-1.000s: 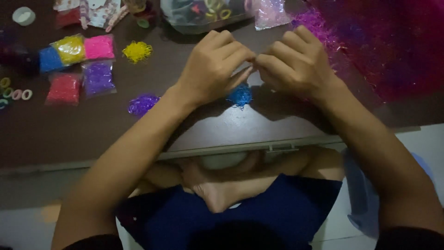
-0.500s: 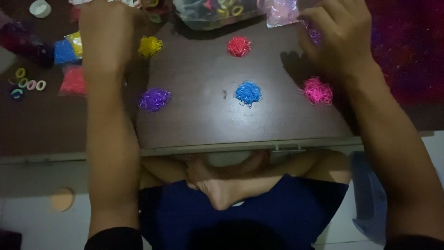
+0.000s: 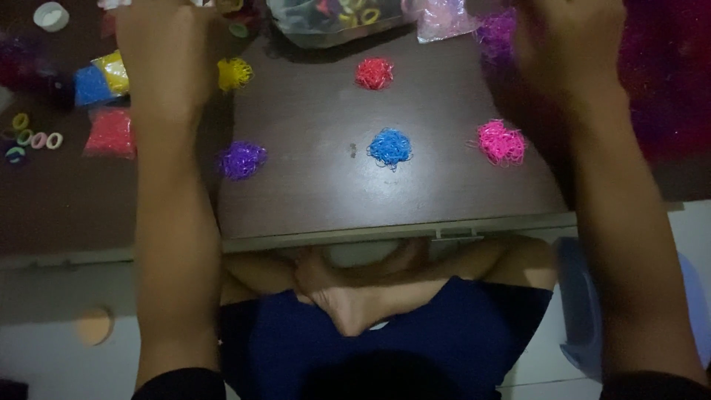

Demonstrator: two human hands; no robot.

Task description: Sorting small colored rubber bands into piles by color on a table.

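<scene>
Left hand (image 3: pixel 167 55) and right hand (image 3: pixel 570 44) stretched to the surface's (image 3: pixel 333 200) far edge, fingers' grip unclear, blue band pile (image 3: pixel 389 147) mid-surface between the forearms

Band heaps (image 3: pixel 389 147) on table (image 3: pixel 311 200), bags (image 3: pixel 104 104) left

the dark brown wooden table (image 3: pixel 311 200) has a smooth, faintly glossy top that throws back a pale sheen near its middle. at the centre of that sheen lies the blue heap of thin rubbery loops (image 3: pixel 389 147), fine and stringy. to the right of it, the pink heap of thin rubbery loops (image 3: pixel 501 142) looks the same. beyond it sits the red heap (image 3: pixel 374 72), to its left the purple heap (image 3: pixel 241 159), and at the far left the yellow heap (image 3: pixel 234 73). further left, the small clear plastic bags of coloured loops (image 3: pixel 102 104) look slick. at the table's far edge, the large clear plastic bag (image 3: pixel 326 18) is glossy and crinkled. on the right lies a glittery magenta cloth (image 3: pixel 666 89), rough and sparkling.
</scene>
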